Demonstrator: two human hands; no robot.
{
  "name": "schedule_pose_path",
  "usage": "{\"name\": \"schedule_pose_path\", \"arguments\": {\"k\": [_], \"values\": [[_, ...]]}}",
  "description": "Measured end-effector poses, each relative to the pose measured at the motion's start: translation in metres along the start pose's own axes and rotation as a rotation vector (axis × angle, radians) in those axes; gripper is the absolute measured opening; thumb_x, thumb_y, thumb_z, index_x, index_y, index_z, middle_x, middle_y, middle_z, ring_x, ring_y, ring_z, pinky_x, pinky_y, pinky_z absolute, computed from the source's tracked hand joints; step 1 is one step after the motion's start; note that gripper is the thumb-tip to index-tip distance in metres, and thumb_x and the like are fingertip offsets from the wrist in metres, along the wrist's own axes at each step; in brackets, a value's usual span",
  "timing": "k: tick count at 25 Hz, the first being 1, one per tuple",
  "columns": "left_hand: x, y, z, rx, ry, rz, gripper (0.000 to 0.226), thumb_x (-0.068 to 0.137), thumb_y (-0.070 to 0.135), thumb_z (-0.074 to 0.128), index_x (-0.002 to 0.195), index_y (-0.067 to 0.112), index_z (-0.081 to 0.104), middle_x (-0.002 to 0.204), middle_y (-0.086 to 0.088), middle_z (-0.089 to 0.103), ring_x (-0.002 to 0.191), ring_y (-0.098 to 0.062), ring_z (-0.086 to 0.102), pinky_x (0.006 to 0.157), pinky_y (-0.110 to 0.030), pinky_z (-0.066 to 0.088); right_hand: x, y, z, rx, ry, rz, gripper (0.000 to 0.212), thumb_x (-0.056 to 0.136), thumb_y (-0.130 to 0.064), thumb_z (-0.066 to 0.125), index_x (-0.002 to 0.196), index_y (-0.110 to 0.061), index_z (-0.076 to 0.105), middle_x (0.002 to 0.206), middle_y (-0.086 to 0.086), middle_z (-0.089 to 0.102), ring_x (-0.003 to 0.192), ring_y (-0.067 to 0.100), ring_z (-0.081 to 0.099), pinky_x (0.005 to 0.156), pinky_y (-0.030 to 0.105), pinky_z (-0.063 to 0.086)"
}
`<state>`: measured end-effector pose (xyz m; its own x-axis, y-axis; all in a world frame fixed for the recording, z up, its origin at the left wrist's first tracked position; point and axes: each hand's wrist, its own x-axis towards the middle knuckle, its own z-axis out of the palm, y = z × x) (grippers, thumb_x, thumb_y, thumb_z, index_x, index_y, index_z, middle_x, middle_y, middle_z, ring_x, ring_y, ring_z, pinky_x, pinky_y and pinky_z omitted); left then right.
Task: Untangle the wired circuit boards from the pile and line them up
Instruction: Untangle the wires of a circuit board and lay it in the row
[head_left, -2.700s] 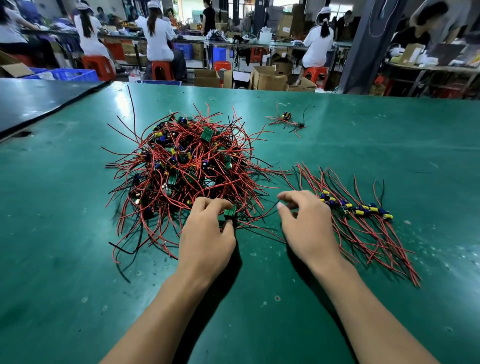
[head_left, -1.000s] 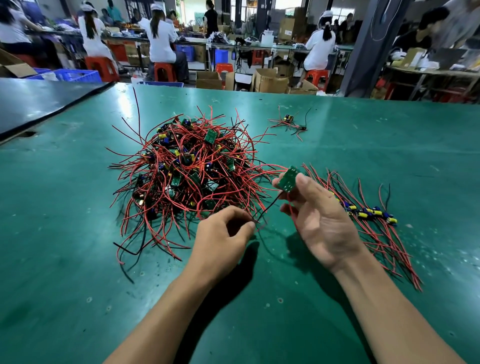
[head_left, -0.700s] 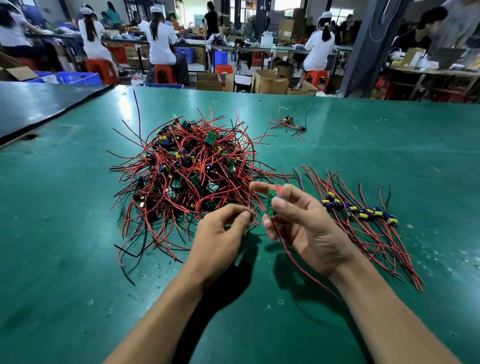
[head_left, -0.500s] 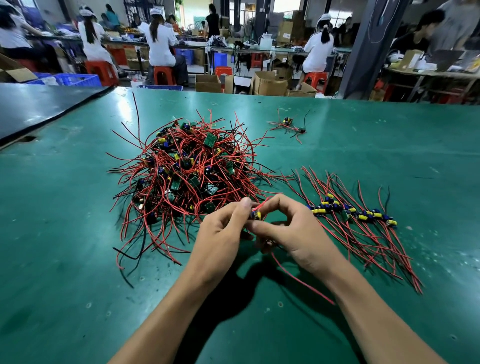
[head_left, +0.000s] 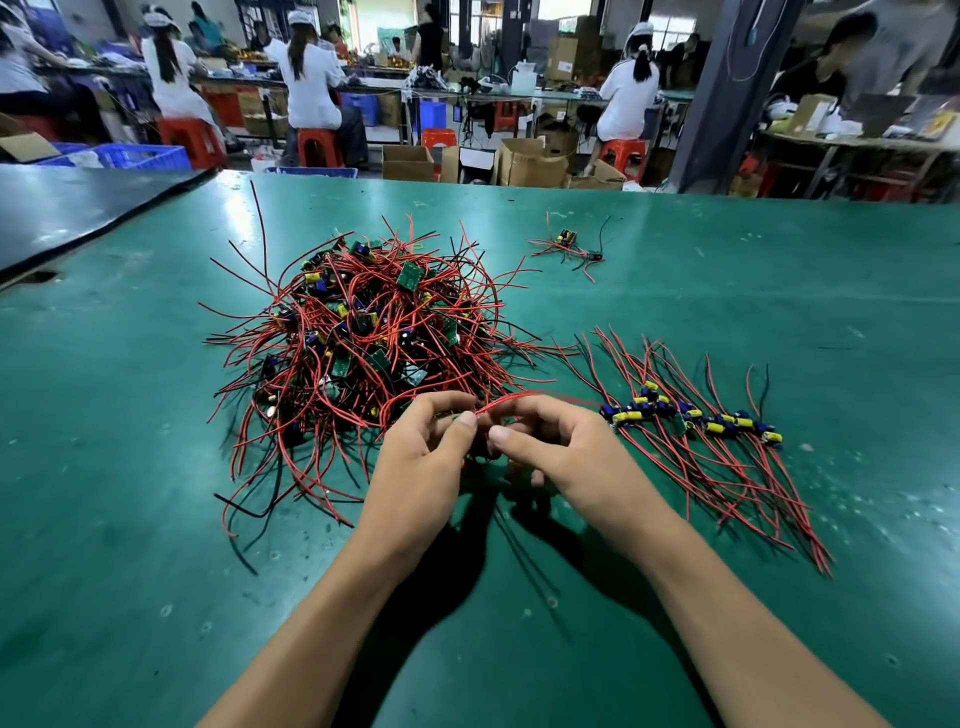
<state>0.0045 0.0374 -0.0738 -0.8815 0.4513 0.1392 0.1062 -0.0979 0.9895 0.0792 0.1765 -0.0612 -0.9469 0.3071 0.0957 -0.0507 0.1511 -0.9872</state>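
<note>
Working one wired circuit board loose, a worker's left hand (head_left: 423, 462) and right hand (head_left: 563, 457) meet at the near-right edge of the pile (head_left: 363, 332) on the green bench (head_left: 130, 519). A sec ago the right hand held the board up, green face showing, w/ the hands apart. Now they've closed together low over the bench. Left thumb & forefinger pinch its red lead (head_left: 519, 397), and right fingers curl round the board itself, which is mostly hidden btwn the hands. The unit looks clear of the tangle, so prob. only lead-straightening is left before it joins the row of sorted boards (head_left: 691, 421) just to the right. Most of the pile remains. One stray board (head_left: 569, 244) lies far right.
</note>
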Motion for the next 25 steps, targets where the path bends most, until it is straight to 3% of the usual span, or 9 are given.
{"name": "schedule_pose_path", "arguments": {"k": [4,9,14,16,19,21,23,25], "values": [[-0.006,0.006,0.003,-0.062,-0.117,-0.090,0.011,0.099,0.007,0.053,0.103,0.008,0.063,0.080,-0.004,0.074,0.069,-0.016,0.070,0.060,-0.026,0.057,0.001,0.002,0.000,0.097,0.066,-0.008,0.010,0.094,-0.014,0.069,0.098,-0.015,0.078,0.084,0.003,0.075,0.076,0.006,0.069,0.063,0.022,0.056],[-0.011,0.007,0.006,0.077,-0.291,-0.137,0.011,0.096,0.008,0.056,0.102,0.006,0.066,0.091,-0.030,0.068,0.071,-0.025,0.057,0.066,-0.033,0.045,0.002,0.002,-0.007,-0.055,0.124,-0.041,0.007,0.091,-0.018,0.074,0.084,-0.015,0.075,0.059,-0.015,0.063,0.049,-0.004,0.053,0.050,0.007,0.039],[-0.009,0.008,0.005,0.039,-0.271,-0.144,0.015,0.095,0.008,0.058,0.093,0.007,0.073,0.086,-0.012,0.075,0.070,-0.019,0.064,0.063,-0.022,0.052,0.005,0.004,-0.007,0.005,0.180,0.011,0.019,0.089,-0.016,0.074,0.071,-0.016,0.070,0.054,-0.012,0.055,0.046,0.001,0.044,0.047,0.011,0.036],[-0.009,0.006,0.007,-0.050,-0.254,-0.193,0.017,0.097,0.010,0.056,0.093,0.005,0.072,0.084,-0.013,0.075,0.063,-0.023,0.066,0.060,-0.030,0.056,0.004,0.004,-0.005,0.082,0.142,0.053,0.012,0.091,-0.017,0.072,0.079,-0.015,0.073,0.061,-0.005,0.059,0.047,0.005,0.047,0.046,0.016,0.040],[-0.007,0.004,0.006,-0.085,-0.221,-0.203,0.016,0.096,0.010,0.057,0.092,0.003,0.071,0.080,-0.015,0.072,0.061,-0.024,0.068,0.060,-0.036,0.058,0.002,0.005,-0.003,0.111,0.000,0.100,0.011,0.095,-0.021,0.069,0.100,-0.018,0.078,0.087,0.005,0.070,0.070,0.017,0.067,0.058,0.029,0.057],[-0.007,0.004,0.004,-0.099,-0.211,-0.206,0.015,0.095,0.010,0.059,0.090,0.003,0.072,0.080,-0.015,0.072,0.062,-0.024,0.069,0.059,-0.033,0.057,0.001,0.004,-0.002,0.062,0.011,0.070,0.011,0.093,-0.021,0.071,0.095,-0.016,0.080,0.095,0.006,0.074,0.079,0.017,0.069,0.060,0.031,0.058],[-0.006,0.005,0.005,-0.143,-0.205,-0.222,0.015,0.094,0.009,0.060,0.088,0.006,0.074,0.081,-0.015,0.073,0.062,-0.025,0.069,0.054,-0.029,0.056,0.002,0.003,-0.001,0.124,0.069,0.077,0.012,0.092,-0.020,0.071,0.088,-0.011,0.079,0.082,0.002,0.074,0.070,0.010,0.068,0.055,0.024,0.055],[-0.005,0.006,0.005,-0.190,-0.186,-0.245,0.016,0.093,0.008,0.060,0.085,0.009,0.074,0.083,-0.016,0.074,0.062,-0.025,0.069,0.053,-0.027,0.054,0.002,0.002,0.000,0.187,0.121,0.107,0.015,0.092,-0.021,0.071,0.083,-0.009,0.076,0.061,-0.003,0.065,0.049,0.004,0.056,0.044,0.015,0.046]]}}
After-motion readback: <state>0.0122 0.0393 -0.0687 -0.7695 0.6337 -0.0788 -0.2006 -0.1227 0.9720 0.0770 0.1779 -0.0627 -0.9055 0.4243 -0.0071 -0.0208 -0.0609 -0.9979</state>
